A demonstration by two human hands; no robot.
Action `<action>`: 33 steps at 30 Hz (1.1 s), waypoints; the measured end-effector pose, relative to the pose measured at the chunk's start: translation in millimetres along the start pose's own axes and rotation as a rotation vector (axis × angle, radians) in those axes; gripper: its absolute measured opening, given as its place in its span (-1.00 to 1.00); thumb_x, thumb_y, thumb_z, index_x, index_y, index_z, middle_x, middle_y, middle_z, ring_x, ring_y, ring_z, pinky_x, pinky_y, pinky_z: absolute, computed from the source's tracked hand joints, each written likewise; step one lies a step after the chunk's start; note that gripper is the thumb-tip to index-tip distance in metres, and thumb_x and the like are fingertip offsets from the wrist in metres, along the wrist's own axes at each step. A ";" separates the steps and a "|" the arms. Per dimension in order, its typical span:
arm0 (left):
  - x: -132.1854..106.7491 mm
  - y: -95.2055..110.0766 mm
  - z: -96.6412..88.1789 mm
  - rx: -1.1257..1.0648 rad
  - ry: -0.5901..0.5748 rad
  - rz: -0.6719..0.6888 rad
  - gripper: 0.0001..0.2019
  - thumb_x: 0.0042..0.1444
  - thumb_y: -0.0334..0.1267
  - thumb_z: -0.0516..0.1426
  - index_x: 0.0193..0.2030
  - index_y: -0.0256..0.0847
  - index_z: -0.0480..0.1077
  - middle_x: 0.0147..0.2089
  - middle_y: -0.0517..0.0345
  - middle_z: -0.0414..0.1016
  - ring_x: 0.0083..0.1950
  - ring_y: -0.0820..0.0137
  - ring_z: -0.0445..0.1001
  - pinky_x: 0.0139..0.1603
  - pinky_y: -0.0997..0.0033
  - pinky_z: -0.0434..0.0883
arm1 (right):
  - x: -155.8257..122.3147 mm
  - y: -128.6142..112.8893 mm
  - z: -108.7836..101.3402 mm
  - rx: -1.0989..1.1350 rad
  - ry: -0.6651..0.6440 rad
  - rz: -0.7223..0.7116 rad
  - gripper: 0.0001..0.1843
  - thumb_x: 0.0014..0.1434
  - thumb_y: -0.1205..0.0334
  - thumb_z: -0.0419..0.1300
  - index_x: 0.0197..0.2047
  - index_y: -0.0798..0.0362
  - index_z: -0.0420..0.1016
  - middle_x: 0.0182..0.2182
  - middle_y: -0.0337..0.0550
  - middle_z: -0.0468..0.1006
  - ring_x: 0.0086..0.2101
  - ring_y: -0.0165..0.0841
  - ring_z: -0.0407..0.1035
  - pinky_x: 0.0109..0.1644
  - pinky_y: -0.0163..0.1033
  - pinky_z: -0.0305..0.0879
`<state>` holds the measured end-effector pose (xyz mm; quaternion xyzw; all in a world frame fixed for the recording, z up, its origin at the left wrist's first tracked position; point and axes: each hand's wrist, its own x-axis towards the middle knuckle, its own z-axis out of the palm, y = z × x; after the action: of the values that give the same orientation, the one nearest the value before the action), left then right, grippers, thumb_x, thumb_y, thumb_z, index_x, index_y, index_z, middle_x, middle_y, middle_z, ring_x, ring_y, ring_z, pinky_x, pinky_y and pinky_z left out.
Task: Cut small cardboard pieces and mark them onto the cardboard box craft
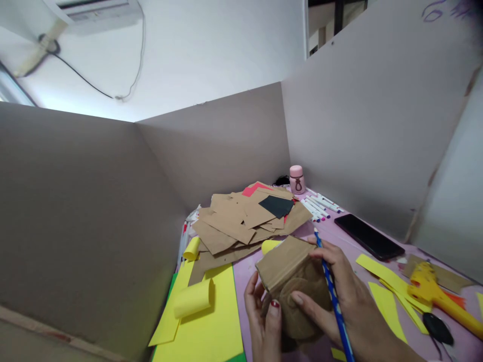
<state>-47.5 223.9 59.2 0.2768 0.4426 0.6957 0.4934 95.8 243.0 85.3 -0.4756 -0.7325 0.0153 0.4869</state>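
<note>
Between my two hands is a small brown cardboard box point(289, 261), tilted, with a rounded cardboard shape on the side facing me. My left hand point(264, 317) grips its lower left side, the thumb pressed on the front. On the right, my right hand point(339, 286) holds the box with its thumb on the front and fingers along the top edge. A blue patterned pencil point(332, 296) is also tucked in the right hand, its tip pointing up. The underside of the box is hidden.
Brown paper and cardboard pieces point(226, 226) are piled behind the box. Yellow sheets point(219, 311) lie at left. Markers point(315, 207), a pink bottle point(297, 180), a phone point(368, 235), yellow strips point(388, 276) and a yellow glue gun point(437, 294) are at right. Grey partitions point(226, 146) surround the table.
</note>
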 end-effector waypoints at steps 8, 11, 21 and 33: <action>-4.3 6.1 4.7 -0.002 -0.001 -0.030 -0.20 -0.23 0.11 0.34 0.14 -0.11 0.17 0.13 -0.16 0.38 0.14 -0.02 0.42 0.03 0.13 0.41 | -2.3 -1.0 -1.8 0.013 0.000 0.004 -0.49 0.15 0.06 0.20 0.08 -0.01 0.08 0.07 0.17 0.31 -0.01 0.04 0.40 -0.17 0.06 0.52; -5.1 8.3 5.9 0.039 -0.002 -0.015 -0.21 -0.19 0.11 0.32 0.14 -0.16 0.17 0.12 -0.20 0.36 0.10 -0.03 0.44 0.02 0.09 0.42 | -1.6 -2.2 -1.6 0.015 -0.002 0.013 -0.48 0.14 0.06 0.21 0.08 -0.02 0.09 0.08 0.17 0.30 -0.01 0.04 0.40 -0.17 0.07 0.52; -8.4 9.3 7.7 0.009 -0.002 -0.031 -0.27 -0.12 0.08 0.29 0.16 -0.14 0.17 0.11 -0.18 0.40 0.09 0.01 0.46 0.01 0.11 0.42 | 1.7 -9.2 -3.7 0.059 -0.025 0.065 -0.51 0.15 0.09 0.18 0.07 -0.03 0.07 0.10 0.17 0.28 0.06 0.10 0.32 -0.05 0.23 0.44; -8.2 11.0 9.0 0.008 0.017 -0.041 -0.19 -0.22 0.15 0.32 0.13 -0.15 0.18 0.06 -0.15 0.42 0.04 0.04 0.47 -0.02 0.16 0.43 | 1.7 -9.4 -3.9 0.071 -0.028 0.071 -0.51 0.15 0.11 0.18 0.07 -0.01 0.07 0.08 0.20 0.28 0.02 0.11 0.36 -0.10 0.23 0.46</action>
<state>-42.0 218.1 73.5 0.2638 0.4550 0.6861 0.5026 92.1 237.4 93.1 -0.4833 -0.7210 0.0654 0.4922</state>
